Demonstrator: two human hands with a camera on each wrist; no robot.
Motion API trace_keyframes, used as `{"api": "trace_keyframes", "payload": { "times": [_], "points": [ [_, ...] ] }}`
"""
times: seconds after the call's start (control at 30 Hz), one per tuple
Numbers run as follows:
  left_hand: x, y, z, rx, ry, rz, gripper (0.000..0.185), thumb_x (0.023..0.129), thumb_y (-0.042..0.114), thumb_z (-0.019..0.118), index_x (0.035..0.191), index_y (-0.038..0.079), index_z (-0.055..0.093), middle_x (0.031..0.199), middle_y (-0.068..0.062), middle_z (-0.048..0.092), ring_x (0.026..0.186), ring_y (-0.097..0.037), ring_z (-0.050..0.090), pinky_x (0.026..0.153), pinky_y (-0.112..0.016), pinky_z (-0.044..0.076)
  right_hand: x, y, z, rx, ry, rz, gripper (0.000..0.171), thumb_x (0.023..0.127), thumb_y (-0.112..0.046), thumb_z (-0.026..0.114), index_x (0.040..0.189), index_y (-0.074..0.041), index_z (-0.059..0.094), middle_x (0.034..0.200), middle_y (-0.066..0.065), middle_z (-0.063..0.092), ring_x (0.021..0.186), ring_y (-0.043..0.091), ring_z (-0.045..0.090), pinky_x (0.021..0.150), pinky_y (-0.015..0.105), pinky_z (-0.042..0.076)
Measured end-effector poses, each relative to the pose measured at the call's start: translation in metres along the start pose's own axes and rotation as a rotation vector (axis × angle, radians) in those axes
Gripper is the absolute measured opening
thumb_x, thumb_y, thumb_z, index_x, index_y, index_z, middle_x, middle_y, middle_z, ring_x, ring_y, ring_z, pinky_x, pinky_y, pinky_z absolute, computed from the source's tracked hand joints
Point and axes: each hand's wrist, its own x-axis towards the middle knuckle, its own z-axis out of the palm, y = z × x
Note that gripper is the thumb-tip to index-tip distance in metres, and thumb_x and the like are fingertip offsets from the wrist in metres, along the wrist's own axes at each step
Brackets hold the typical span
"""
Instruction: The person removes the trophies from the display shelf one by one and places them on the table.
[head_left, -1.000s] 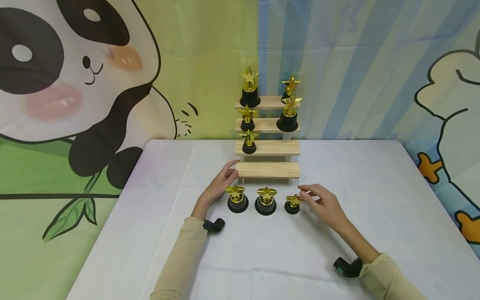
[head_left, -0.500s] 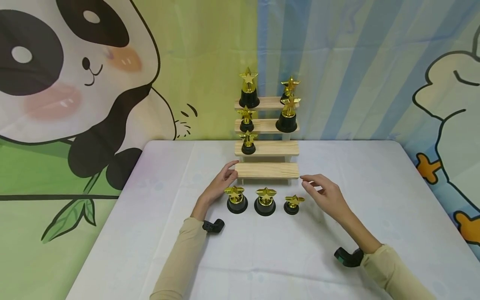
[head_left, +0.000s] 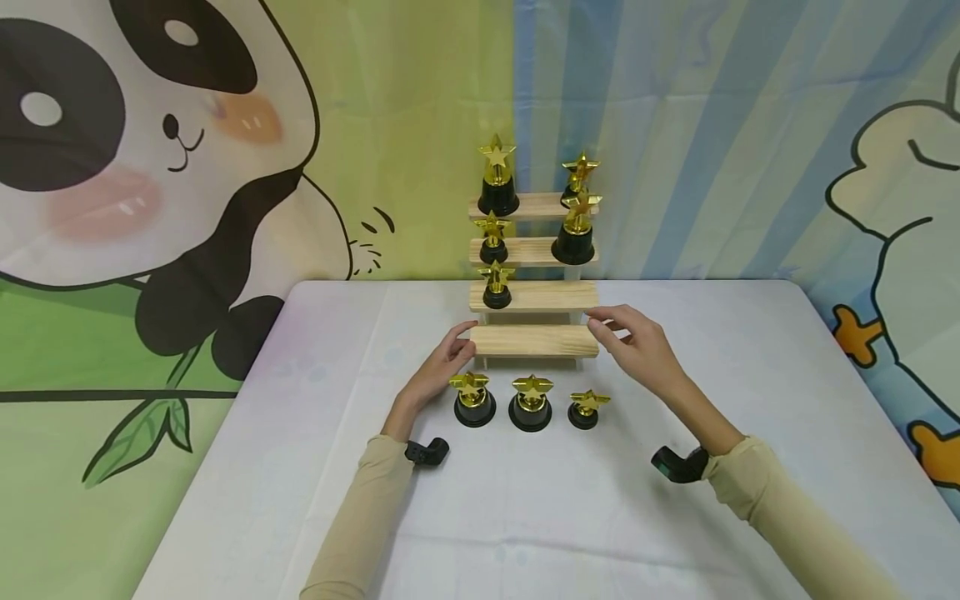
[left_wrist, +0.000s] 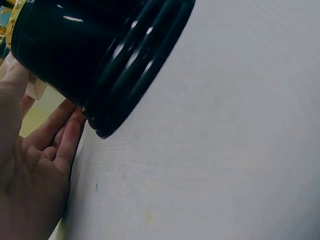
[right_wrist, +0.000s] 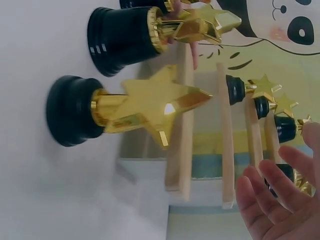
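Observation:
A wooden stepped stand (head_left: 534, 340) stands at the back of the white table. My left hand (head_left: 442, 363) rests with straight fingers against the left end of its lowest step. My right hand (head_left: 633, 346) hovers with relaxed fingers at the right end of that step, holding nothing. Three gold star trophies on black bases stand in a row before the stand: a left one (head_left: 473, 398), a middle one (head_left: 530, 402) and a smaller right one (head_left: 585, 407) (right_wrist: 125, 107). The left wrist view shows a black trophy base (left_wrist: 100, 55) beside my palm.
Several more star trophies stand on the upper steps, among them one (head_left: 497, 284) on the second step and a large one (head_left: 574, 225) on the third. A cartoon panda backdrop (head_left: 150, 167) hangs behind the table. The table edge (head_left: 210, 467) runs along the left.
My right hand has left the small right trophy and risen back to the right end of the lowest step. The left hand and all trophies have stayed put.

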Motion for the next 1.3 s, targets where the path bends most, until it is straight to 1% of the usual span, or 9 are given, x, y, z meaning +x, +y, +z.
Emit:
{"api": "trace_keyframes", "payload": {
  "times": [0.1, 0.27, 0.37, 0.43, 0.57, 0.67, 0.77, 1.13, 1.3],
  "points": [
    [0.0, -0.001, -0.001, 0.002, -0.001, 0.005, 0.053, 0.103, 0.039, 0.045, 0.151, 0.024, 0.029, 0.141, -0.022, 0.051, 0.133, -0.036, 0.048, 0.111, -0.053, 0.036, 0.012, -0.003, 0.0, 0.026, -0.007, -0.011, 0.034, 0.1, -0.03, 0.054, 0.126, -0.01, 0.063, 0.119, 0.01, 0.066, 0.1, 0.025, 0.064, 0.079, 0.039, 0.054],
    [-0.001, -0.002, -0.001, 0.004, 0.0, 0.012, 0.053, 0.103, 0.037, 0.044, 0.152, 0.024, 0.029, 0.14, -0.023, 0.051, 0.132, -0.036, 0.049, 0.111, -0.053, 0.036, 0.029, -0.008, 0.003, 0.066, -0.027, 0.016, 0.038, 0.1, -0.035, 0.054, 0.128, -0.011, 0.062, 0.124, 0.011, 0.064, 0.102, 0.029, 0.065, 0.071, 0.029, 0.055],
    [-0.001, -0.002, -0.002, 0.005, -0.002, 0.008, 0.053, 0.103, 0.038, 0.045, 0.152, 0.024, 0.029, 0.14, -0.023, 0.051, 0.132, -0.036, 0.049, 0.111, -0.053, 0.036, 0.038, -0.009, 0.006, 0.066, -0.034, 0.022, 0.039, 0.1, -0.037, 0.053, 0.129, -0.011, 0.062, 0.124, 0.012, 0.064, 0.103, 0.031, 0.064, 0.068, 0.03, 0.055],
    [-0.001, -0.003, -0.002, 0.007, -0.004, 0.01, 0.053, 0.103, 0.037, 0.045, 0.152, 0.023, 0.028, 0.14, -0.023, 0.051, 0.132, -0.036, 0.049, 0.111, -0.053, 0.036, 0.044, -0.01, 0.008, 0.064, -0.039, 0.022, 0.04, 0.1, -0.037, 0.052, 0.129, -0.011, 0.061, 0.125, 0.013, 0.064, 0.104, 0.032, 0.063, 0.071, 0.035, 0.055],
    [0.007, -0.016, -0.003, 0.002, -0.004, 0.012, 0.055, 0.103, 0.037, 0.044, 0.153, 0.022, 0.026, 0.14, -0.023, 0.05, 0.133, -0.037, 0.048, 0.111, -0.054, 0.035, 0.054, -0.014, 0.012, 0.079, -0.057, 0.033, 0.041, 0.101, -0.038, 0.051, 0.13, -0.011, 0.061, 0.126, 0.013, 0.063, 0.11, 0.032, 0.061, 0.079, 0.046, 0.055],
    [0.014, -0.03, -0.002, -0.003, 0.007, 0.015, 0.055, 0.103, 0.04, 0.044, 0.153, 0.026, 0.026, 0.141, -0.023, 0.05, 0.133, -0.037, 0.048, 0.112, -0.055, 0.034, 0.062, -0.017, 0.015, 0.09, -0.071, 0.035, 0.041, 0.101, -0.039, 0.051, 0.13, -0.011, 0.061, 0.127, 0.013, 0.062, 0.113, 0.032, 0.059, 0.087, 0.048, 0.053],
    [0.015, -0.034, -0.002, -0.004, 0.027, 0.02, 0.053, 0.102, 0.043, 0.045, 0.151, 0.031, 0.029, 0.139, -0.021, 0.052, 0.132, -0.035, 0.049, 0.111, -0.054, 0.035, 0.07, -0.02, 0.017, 0.102, -0.084, 0.016, 0.041, 0.101, -0.038, 0.051, 0.13, -0.011, 0.061, 0.127, 0.013, 0.062, 0.113, 0.032, 0.059, 0.093, 0.049, 0.05],
    [0.013, -0.032, 0.001, 0.003, 0.043, 0.024, 0.05, 0.1, 0.048, 0.047, 0.147, 0.038, 0.033, 0.136, -0.017, 0.055, 0.129, -0.033, 0.052, 0.109, -0.053, 0.037, 0.092, -0.032, 0.027, 0.109, -0.137, -0.019, 0.043, 0.101, -0.038, 0.052, 0.132, -0.009, 0.059, 0.129, 0.012, 0.062, 0.109, 0.028, 0.06, 0.091, 0.046, 0.05],
    [0.014, -0.03, 0.002, 0.005, 0.042, 0.03, 0.054, 0.1, 0.048, 0.046, 0.149, 0.033, 0.032, 0.137, -0.017, 0.054, 0.13, -0.033, 0.051, 0.11, -0.054, 0.037, 0.1, -0.038, 0.03, 0.115, -0.156, -0.029, 0.044, 0.1, -0.038, 0.052, 0.132, -0.008, 0.059, 0.128, 0.012, 0.061, 0.106, 0.029, 0.061, 0.09, 0.047, 0.05]
  ]
}}
